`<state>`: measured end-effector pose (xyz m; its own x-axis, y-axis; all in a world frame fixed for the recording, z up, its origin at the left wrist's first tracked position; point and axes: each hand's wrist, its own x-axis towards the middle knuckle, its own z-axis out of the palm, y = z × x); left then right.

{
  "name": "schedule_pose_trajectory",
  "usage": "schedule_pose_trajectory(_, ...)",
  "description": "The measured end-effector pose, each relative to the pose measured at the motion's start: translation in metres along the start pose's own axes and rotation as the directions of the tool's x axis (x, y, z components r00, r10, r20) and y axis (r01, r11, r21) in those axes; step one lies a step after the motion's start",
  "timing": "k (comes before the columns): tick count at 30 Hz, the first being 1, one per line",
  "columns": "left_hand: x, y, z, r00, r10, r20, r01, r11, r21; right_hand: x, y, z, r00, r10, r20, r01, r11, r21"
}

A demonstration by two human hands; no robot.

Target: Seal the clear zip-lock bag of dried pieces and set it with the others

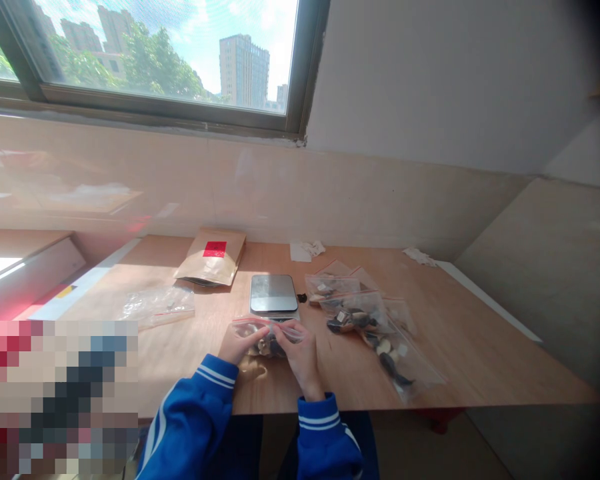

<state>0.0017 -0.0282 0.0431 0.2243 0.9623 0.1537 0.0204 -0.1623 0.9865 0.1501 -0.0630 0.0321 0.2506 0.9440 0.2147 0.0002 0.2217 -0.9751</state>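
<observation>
Both hands pinch the top edge of a clear zip bag [266, 345] with a red seal strip and dark and tan dried pieces inside. My left hand [236, 343] is closed on the bag's left side. My right hand [300, 350] grips its right side, the thumbs nearly meeting at the middle of the strip. The bag hangs just in front of a kitchen scale [273, 293] with a silver plate, and it hides part of the scale's front. A small dark piece [302, 298] lies at the scale's right side.
Several filled zip bags [359, 313] lie overlapping on the right of the wooden table [445, 333]. A brown paper pouch [213, 260] with a red label stands back left, near flat clear bags [157, 305]. White paper [307, 251] lies by the wall.
</observation>
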Motion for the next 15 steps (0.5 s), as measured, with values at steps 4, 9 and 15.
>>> schedule_pose_trajectory(4,0.0,-0.003,-0.001,0.999,0.029,-0.019,-0.029,1.0,-0.006,0.001,-0.001,-0.001,0.999,-0.034,0.018,0.034,0.999,-0.002)
schedule_pose_trajectory(9,0.0,-0.004,-0.002,0.995,0.035,-0.09,-0.032,0.999,0.035,0.001,-0.003,-0.006,0.989,0.011,0.145,-0.025,0.995,0.098)
schedule_pose_trajectory(15,0.0,-0.002,-0.001,0.993,0.041,-0.113,-0.035,0.998,0.052,0.003,0.0,-0.011,0.99,0.0,0.141,-0.012,0.996,0.084)
